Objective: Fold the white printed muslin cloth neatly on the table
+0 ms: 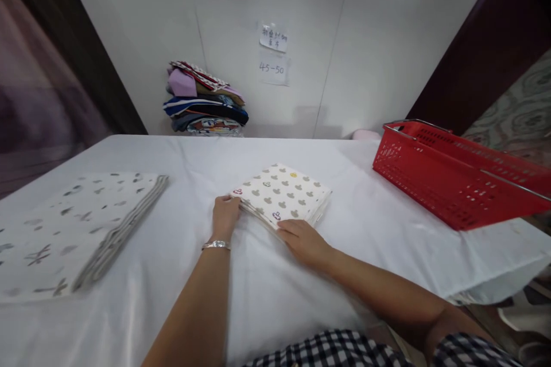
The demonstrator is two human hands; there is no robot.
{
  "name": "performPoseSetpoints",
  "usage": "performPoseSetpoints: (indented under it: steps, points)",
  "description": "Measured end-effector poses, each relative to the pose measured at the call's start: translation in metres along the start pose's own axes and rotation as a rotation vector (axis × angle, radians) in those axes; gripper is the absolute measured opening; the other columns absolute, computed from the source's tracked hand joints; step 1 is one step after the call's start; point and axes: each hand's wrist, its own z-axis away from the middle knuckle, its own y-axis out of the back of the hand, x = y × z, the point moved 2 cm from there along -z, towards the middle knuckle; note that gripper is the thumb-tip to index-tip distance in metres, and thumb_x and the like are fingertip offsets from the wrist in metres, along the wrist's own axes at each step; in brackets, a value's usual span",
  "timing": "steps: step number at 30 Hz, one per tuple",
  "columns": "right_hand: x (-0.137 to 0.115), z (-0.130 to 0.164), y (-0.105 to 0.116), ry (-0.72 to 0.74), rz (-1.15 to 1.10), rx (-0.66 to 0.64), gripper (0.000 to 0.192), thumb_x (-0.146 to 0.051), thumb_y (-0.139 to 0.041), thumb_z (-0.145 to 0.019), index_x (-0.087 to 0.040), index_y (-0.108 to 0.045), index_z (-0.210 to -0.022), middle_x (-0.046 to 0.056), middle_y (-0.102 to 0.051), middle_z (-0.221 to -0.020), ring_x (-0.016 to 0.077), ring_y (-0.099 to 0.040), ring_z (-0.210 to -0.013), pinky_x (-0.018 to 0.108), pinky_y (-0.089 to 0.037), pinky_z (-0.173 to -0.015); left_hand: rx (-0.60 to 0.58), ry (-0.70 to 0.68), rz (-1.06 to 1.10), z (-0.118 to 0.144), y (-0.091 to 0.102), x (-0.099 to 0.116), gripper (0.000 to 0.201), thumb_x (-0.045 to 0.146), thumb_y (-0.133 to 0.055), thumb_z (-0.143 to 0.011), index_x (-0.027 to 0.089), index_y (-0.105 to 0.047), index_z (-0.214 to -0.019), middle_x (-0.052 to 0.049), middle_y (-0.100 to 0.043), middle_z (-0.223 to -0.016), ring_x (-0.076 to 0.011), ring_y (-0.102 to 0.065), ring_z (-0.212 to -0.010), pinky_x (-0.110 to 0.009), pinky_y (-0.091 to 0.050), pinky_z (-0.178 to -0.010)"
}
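**Both hands on the folded patterned cloth**

My left hand (224, 215) rests at the near left corner of the folded cloth (282, 192), fingers curled against its edge, with a silver bracelet (216, 245) on that wrist. My right hand (303, 239) lies flat at the near right edge, fingertips pressing on the layered border. Neither hand lifts or pinches the cloth; both are laid open against it, I judge in order to square the layers and keep the stack from sliding on the smooth white tablecloth (365, 223). The folded cloth sits near the middle of the table, turned at an angle to me, cream with grey mouse-head shapes, a few outlined in purple and one small yellow mark.

To my left, well apart, lies a larger folded sheet (77, 229), white with grey marks, its layered edge facing the middle. To my right the red plastic basket (456, 178) stands tilted at the table's edge, its open side towards me, I judge for easy reach.

Against the back wall a pile of folded clothes (206, 100) stands in mixed colours. Above it two paper notes are stuck to the wall: the lower note (272, 69) reads "45-50"; the upper note (273, 38) carries handwritten characters too small for me to read.
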Motion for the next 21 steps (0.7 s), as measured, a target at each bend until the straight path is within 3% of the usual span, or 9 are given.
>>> performPoseSetpoints:
  steps: [5,8,11,14,15,17,19,21]
  points:
    - [-0.006,0.028,0.009,0.117,-0.097,0.114,0.032,-0.012,-0.041,-0.088,-0.019,-0.054,-0.117,0.011,-0.058,-0.121,0.0212,-0.048,-0.116,0.040,-0.039,-0.096,-0.034,-0.039,-0.014,-0.002,-0.001,-0.001,0.042,0.032,-0.058,-0.066,0.010,-0.056,-0.102,0.002,-0.055,-0.050,-0.0164,-0.054,-0.046,-0.028,-0.044,-0.049]
    - [0.000,0.040,0.015,0.153,-0.175,0.173,0.032,-0.015,-0.040,-0.088,-0.022,-0.054,-0.116,0.009,-0.062,-0.115,0.0192,-0.051,-0.113,0.040,-0.041,-0.095,-0.038,-0.039,-0.030,0.001,0.003,0.001,0.041,0.032,-0.057,-0.067,0.012,-0.054,-0.103,-0.001,-0.059,-0.061,-0.0165,-0.055,-0.051,-0.030,-0.046,-0.053]
    - [0.021,0.047,0.023,0.013,-0.236,0.279,0.029,-0.019,-0.041,-0.088,-0.024,-0.060,-0.111,0.008,-0.065,-0.111,0.0185,-0.055,-0.109,0.040,-0.043,-0.094,0.112,-0.196,-0.172,0.011,0.012,0.009,0.039,0.033,-0.057,-0.070,0.014,-0.053,-0.104,-0.007,-0.063,-0.089,-0.0194,-0.059,-0.071,-0.034,-0.047,-0.069]
    - [0.060,0.046,0.034,-0.290,-0.260,0.436,0.028,-0.023,-0.042,-0.087,-0.024,-0.064,-0.104,0.008,-0.065,-0.109,0.0196,-0.056,-0.107,0.041,-0.043,-0.094,0.231,-0.558,-0.282,0.034,0.011,0.022,0.035,0.028,-0.052,-0.075,0.016,-0.052,-0.108,-0.011,-0.057,-0.110,-0.0222,-0.057,-0.093,-0.036,-0.044,-0.083]
    - [0.074,0.043,0.037,-0.381,-0.258,0.479,0.028,-0.024,-0.043,-0.086,-0.023,-0.065,-0.103,0.008,-0.065,-0.110,0.0198,-0.056,-0.107,0.041,-0.042,-0.095,0.206,-0.690,-0.299,0.044,0.006,0.025,0.032,0.025,-0.050,-0.077,0.016,-0.053,-0.108,-0.011,-0.057,-0.111,-0.0229,-0.055,-0.099,-0.036,-0.042,-0.088]
    - [0.101,0.034,0.041,-0.509,-0.232,0.512,0.029,-0.025,-0.046,-0.084,-0.022,-0.065,-0.104,0.008,-0.061,-0.117,0.0204,-0.053,-0.112,0.041,-0.039,-0.099,0.044,-0.919,-0.366,0.066,-0.009,0.029,0.024,0.022,-0.049,-0.078,0.017,-0.058,-0.100,-0.011,-0.059,-0.109,-0.0236,-0.051,-0.108,-0.037,-0.035,-0.098]
    - [0.125,0.024,0.040,-0.635,-0.216,0.490,0.032,-0.026,-0.048,-0.082,-0.020,-0.064,-0.110,0.009,-0.055,-0.127,0.0210,-0.046,-0.120,0.040,-0.035,-0.102,-0.109,-1.021,-0.433,0.086,-0.025,0.027,0.019,0.024,-0.050,-0.081,0.019,-0.061,-0.095,-0.010,-0.060,-0.112,-0.0234,-0.049,-0.111,-0.037,-0.031,-0.101]
    - [0.143,0.017,0.033,-0.782,-0.270,0.436,0.037,-0.028,-0.050,-0.081,-0.018,-0.061,-0.115,0.009,-0.053,-0.129,0.0213,-0.044,-0.122,0.038,-0.032,-0.104,-0.231,-1.039,-0.496,0.100,-0.037,0.023,0.017,0.023,-0.047,-0.084,0.021,-0.062,-0.090,-0.008,-0.063,-0.107,-0.0220,-0.052,-0.107,-0.038,-0.029,-0.102]
